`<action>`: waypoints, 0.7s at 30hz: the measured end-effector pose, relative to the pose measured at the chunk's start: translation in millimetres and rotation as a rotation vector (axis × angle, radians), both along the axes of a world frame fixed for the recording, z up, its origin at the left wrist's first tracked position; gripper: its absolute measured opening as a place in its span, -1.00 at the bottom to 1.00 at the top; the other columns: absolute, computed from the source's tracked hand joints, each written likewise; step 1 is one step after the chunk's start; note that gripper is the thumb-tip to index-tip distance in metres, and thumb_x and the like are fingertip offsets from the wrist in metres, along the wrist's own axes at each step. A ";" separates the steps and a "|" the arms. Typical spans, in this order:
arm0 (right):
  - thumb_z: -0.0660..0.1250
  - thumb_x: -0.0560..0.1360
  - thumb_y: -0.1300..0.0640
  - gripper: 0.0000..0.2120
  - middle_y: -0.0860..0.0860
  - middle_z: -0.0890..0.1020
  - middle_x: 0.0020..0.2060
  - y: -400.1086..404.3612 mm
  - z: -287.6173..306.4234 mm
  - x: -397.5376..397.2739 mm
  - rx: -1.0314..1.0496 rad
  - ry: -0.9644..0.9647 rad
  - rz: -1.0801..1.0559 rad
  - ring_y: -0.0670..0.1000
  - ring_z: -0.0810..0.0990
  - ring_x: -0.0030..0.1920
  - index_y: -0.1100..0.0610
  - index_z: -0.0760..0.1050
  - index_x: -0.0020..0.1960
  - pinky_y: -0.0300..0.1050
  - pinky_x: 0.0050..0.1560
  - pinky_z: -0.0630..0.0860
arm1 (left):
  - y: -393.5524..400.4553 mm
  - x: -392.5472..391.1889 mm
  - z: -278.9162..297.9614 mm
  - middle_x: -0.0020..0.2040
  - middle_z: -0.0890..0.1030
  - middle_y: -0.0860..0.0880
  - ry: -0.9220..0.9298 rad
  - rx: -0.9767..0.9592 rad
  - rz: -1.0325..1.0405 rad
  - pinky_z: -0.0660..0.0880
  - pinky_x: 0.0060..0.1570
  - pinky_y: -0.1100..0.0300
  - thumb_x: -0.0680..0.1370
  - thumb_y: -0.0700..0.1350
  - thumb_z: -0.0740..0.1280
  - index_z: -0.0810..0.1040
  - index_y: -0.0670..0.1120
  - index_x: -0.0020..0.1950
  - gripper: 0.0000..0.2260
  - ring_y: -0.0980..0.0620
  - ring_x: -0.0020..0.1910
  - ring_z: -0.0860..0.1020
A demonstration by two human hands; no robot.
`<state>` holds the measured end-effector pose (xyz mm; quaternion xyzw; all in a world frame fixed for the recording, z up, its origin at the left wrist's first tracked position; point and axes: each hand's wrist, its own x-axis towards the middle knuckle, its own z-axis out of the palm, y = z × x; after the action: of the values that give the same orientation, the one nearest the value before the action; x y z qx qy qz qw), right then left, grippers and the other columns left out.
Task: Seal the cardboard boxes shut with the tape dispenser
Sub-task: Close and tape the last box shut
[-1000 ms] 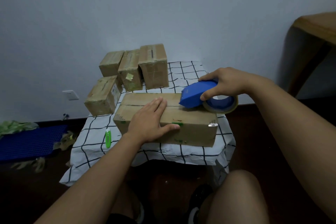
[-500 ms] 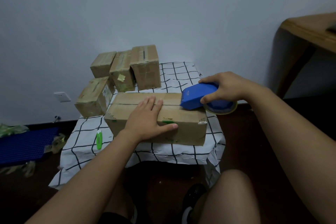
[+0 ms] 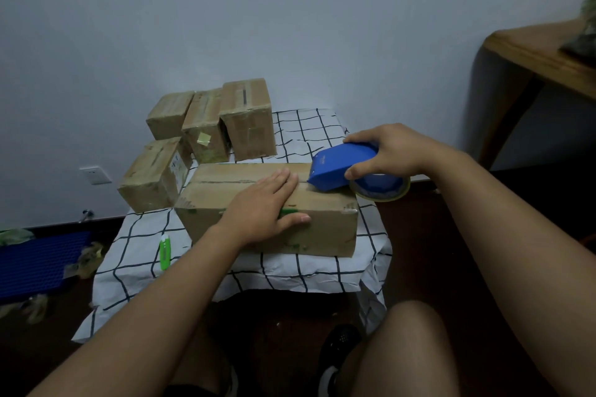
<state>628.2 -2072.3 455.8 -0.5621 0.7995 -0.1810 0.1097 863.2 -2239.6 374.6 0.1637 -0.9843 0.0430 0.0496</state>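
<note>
A long cardboard box (image 3: pixel 325 219) lies on the checked cloth (image 3: pixel 135 255) in front of me. My left hand (image 3: pixel 264 206) rests flat on its top, fingers straight, thumb over the front face. My right hand (image 3: pixel 390 151) grips the blue tape dispenser (image 3: pixel 338 164), whose front edge sits on the right part of the box top at the centre seam. The tape roll (image 3: pixel 383 190) hangs past the box's right end. Several smaller cardboard boxes (image 3: pixel 154 174) stand at the back left.
A green utility knife (image 3: pixel 164 251) lies on the cloth left of the long box. A wooden table (image 3: pixel 541 55) stands at the right. A blue mat (image 3: pixel 38 258) and tape scraps lie on the dark floor at the left. My knees are below.
The dispenser and my right hand stay at the right end of the box top. My left hand keeps pressing the box. The view has shifted slightly.
</note>
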 end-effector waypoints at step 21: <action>0.47 0.35 -0.32 -0.26 -0.07 0.53 0.33 3.9 -4.7 -0.6 0.014 0.004 -0.027 -0.04 0.43 0.13 -0.12 0.42 0.47 -0.10 0.09 0.33 | 32.8 -22.7 -7.9 0.61 -0.10 -0.10 0.006 0.034 0.080 -0.09 0.55 0.03 0.27 0.66 -0.08 -0.12 -0.13 0.61 0.16 -0.01 0.58 -0.11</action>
<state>627.6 -2068.5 451.0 -0.5509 0.8084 -0.1757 0.1099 840.5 -2206.8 366.7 0.2039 -0.9774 0.0275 0.0482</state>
